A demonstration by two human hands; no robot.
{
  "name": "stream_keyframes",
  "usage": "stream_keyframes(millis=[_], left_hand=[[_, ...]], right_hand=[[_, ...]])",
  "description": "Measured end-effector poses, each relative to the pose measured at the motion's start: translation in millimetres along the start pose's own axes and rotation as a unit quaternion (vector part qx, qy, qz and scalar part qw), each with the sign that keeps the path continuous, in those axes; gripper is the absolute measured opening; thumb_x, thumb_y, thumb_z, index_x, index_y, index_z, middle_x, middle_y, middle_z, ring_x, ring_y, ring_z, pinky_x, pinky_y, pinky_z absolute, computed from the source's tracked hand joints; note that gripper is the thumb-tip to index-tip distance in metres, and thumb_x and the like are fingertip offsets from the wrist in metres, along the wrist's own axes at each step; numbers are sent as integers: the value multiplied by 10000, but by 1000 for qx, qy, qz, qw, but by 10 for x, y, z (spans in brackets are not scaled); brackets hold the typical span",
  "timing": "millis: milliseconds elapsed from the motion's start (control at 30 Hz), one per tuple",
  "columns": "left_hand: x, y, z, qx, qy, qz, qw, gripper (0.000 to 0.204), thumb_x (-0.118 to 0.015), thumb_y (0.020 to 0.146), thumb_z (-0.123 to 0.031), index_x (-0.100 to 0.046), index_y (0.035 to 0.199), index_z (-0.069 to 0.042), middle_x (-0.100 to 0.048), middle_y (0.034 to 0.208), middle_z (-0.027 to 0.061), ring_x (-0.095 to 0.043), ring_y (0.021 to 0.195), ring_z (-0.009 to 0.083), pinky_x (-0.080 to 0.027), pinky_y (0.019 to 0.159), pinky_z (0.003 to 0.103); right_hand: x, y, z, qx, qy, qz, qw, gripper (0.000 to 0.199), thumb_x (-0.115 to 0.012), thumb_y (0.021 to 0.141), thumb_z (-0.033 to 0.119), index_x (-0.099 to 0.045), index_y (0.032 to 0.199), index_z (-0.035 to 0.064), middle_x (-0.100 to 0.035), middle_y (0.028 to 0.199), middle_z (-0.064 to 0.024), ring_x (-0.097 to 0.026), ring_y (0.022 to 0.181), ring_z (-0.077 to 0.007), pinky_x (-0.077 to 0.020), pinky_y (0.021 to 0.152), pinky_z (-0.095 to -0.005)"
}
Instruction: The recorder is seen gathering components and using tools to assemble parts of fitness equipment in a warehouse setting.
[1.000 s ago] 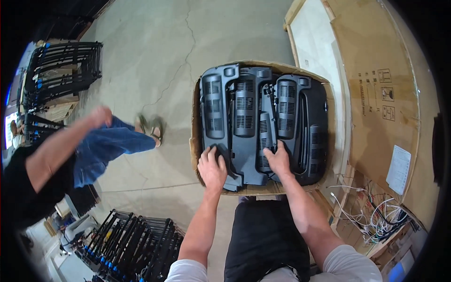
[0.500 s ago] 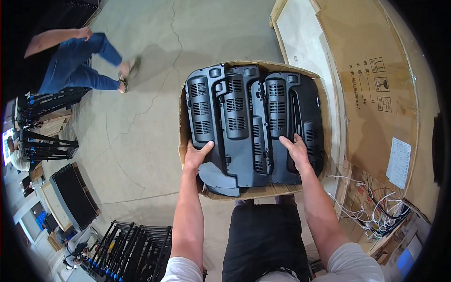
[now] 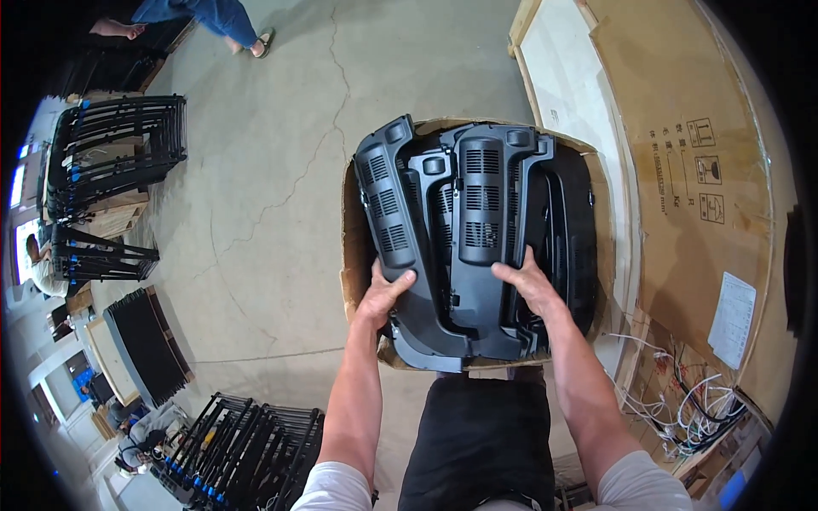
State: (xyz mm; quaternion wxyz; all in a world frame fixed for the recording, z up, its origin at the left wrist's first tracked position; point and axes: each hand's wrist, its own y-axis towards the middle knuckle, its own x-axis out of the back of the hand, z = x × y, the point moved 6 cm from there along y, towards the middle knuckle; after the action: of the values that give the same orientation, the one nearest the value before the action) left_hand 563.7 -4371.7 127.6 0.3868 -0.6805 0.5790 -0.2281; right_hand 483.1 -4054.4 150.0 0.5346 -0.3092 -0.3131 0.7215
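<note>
In front of me stands an open cardboard box packed with black plastic covers that have slotted vents. My left hand is closed on the lower left edge of the leftmost cover, thumb on top; that cover tilts with its upper end raised. With my right hand I grip the right edge of another vented cover, thumb across its face and fingers down in the gap beside it. The two covers lean together at their lower ends. More covers sit deeper on the right, partly hidden.
To the right stand a large cardboard carton and tangled cables. Stacked black metal frames are at the lower left, with more racks at far left. A co-worker's legs show at the upper left.
The covers in my hands have shifted closer together, the left one tilting up and the right one moving left. Deeper covers show at right. The co-worker has walked farther off.
</note>
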Motion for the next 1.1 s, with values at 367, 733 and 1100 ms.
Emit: stream_keyframes(millis=[367, 733, 1100], left_hand=[[-237, -173, 44, 6, 47, 1, 999, 1283, -946, 743, -471, -193, 1663, 13, -267, 1681, 219, -292, 1552, 333, -332, 1248, 468], [-1298, -64, 129, -113, 5, -31, 993, 1239, -963, 708, -473, -271, 1627, -16, -493, 1545, 230, -485, 1441, 362, -390, 1212, 438], [-1315, -719, -294, -144, -50, 81, 985, 1087, -955, 755, -389, -346, 1580, -27, -557, 1445, 133, -529, 1361, 260, -427, 1169, 418]], right_hand=[[148, 7, -126, -15, 119, 76, 990, 1163, -902, 749, 263, -221, 1670, 57, -444, 1608, -160, -377, 1514, -306, -232, 1280, -419], [596, 51, -463, -125, 203, 122, 964, 706, -768, 768, 221, -607, 1436, 60, -705, 1309, -116, -692, 1158, -260, -540, 1048, -397], [62, -746, 42, -20, 278, 182, 943, 682, -670, 808, 152, -565, 1456, -29, -683, 1365, -195, -693, 1203, -338, -543, 1075, -449]])
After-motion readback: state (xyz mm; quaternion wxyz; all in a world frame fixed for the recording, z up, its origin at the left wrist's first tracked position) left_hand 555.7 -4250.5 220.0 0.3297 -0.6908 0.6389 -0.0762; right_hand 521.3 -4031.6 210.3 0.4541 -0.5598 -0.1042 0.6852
